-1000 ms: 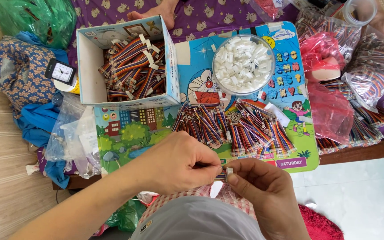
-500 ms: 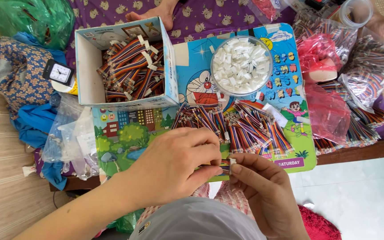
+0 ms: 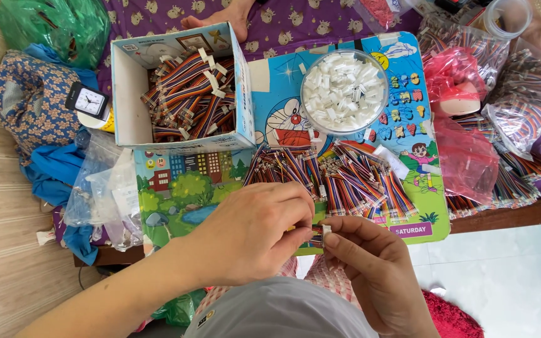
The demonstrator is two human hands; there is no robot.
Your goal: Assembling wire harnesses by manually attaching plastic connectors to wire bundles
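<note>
Change since a second ago: we see both hands a little higher against the near edge of the tabletop (image 3: 502,216), and pressed closer; the left hand (image 3: 252,235) now covers more of the cable (image 3: 315,238), of which only a short striped end shows between the fingers. The white connector (image 3: 326,230) sits at the right hand's (image 3: 377,275) fingertips, touching that end. We judge the two parts are being joined, the fit not yet shown complete.

Hands: left, closed in a pinch on the cable; right, closed in a pinch on the connector. Both just off the near edge, above the lap.

Tabletop: low, wooden, covered by a cartoon mat (image 3: 270,119).
- Loose cables (image 3: 333,178), heaped at the mat's middle, just beyond the hands.
- Bowl (image 3: 344,92) of white connectors, towards the far edge.
- Box (image 3: 176,87) of bundled cables, at the far left corner.
- Pink bags (image 3: 464,156) and clear bags (image 3: 524,103) of cables, along the right edge.

Room: a clock (image 3: 89,100), blue cloth (image 3: 54,175) and plastic bags (image 3: 104,194) on the floor at left; a purple patterned sheet (image 3: 295,22) beyond the far edge, another person's foot (image 3: 220,15) on it; pale tiles at the near right.
</note>
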